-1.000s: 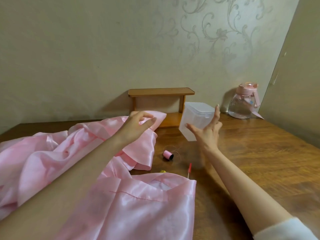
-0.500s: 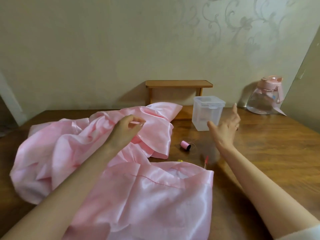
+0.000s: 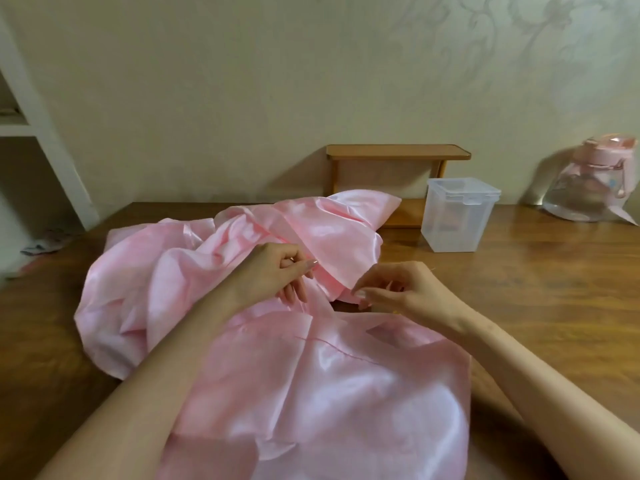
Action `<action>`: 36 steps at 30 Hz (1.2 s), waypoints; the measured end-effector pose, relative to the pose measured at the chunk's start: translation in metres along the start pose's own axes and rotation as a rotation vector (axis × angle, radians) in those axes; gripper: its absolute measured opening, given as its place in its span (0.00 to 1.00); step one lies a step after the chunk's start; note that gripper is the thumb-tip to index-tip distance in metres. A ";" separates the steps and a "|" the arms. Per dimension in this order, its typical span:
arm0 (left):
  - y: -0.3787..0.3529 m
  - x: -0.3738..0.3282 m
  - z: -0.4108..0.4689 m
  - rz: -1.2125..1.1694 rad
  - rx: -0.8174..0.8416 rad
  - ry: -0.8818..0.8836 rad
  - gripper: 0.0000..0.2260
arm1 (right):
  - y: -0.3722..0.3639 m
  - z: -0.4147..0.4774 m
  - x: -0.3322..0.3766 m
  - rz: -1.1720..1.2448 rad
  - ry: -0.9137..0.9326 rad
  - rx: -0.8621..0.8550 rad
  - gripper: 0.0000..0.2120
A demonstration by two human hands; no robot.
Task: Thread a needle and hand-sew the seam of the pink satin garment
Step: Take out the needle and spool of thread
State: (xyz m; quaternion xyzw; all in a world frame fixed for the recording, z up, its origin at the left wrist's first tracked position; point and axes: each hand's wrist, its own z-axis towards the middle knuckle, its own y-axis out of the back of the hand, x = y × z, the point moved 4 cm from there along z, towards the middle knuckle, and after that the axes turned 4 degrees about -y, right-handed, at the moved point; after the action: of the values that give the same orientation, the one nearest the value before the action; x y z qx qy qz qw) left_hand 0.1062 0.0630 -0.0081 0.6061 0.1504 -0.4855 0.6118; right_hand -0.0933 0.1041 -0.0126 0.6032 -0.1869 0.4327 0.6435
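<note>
Patterned beige wallpaper backs a brown wooden counter, with a small wooden shelf and a clear, pink-lidded water jug against the wall. The clear lidded plastic box, at the right hand a second ago, now stands alone beside the shelf. That right hand has come back, fingers curled at the edge of the pink satin garment heaped in front of the person. Whether it holds anything I cannot tell. The left hand rests on the satin, thumb and forefinger pinched, I'd guess on the needle, too fine to see. Threading looks next.
</note>
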 end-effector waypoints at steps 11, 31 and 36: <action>-0.010 -0.001 -0.006 0.010 0.175 0.051 0.11 | -0.028 0.003 -0.010 0.034 -0.067 0.264 0.25; -0.029 -0.010 -0.002 -0.008 0.218 -0.030 0.07 | 0.053 0.015 -0.083 -0.457 -0.364 -0.322 0.12; -0.030 -0.011 -0.004 -0.005 0.176 -0.038 0.06 | 0.047 0.015 -0.077 -0.335 -0.285 -0.353 0.11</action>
State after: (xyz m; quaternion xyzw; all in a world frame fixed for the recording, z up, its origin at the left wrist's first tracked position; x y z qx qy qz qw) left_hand 0.0797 0.0776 -0.0183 0.6477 0.0969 -0.5098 0.5579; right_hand -0.1688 0.0599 -0.0388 0.5590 -0.2456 0.1919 0.7683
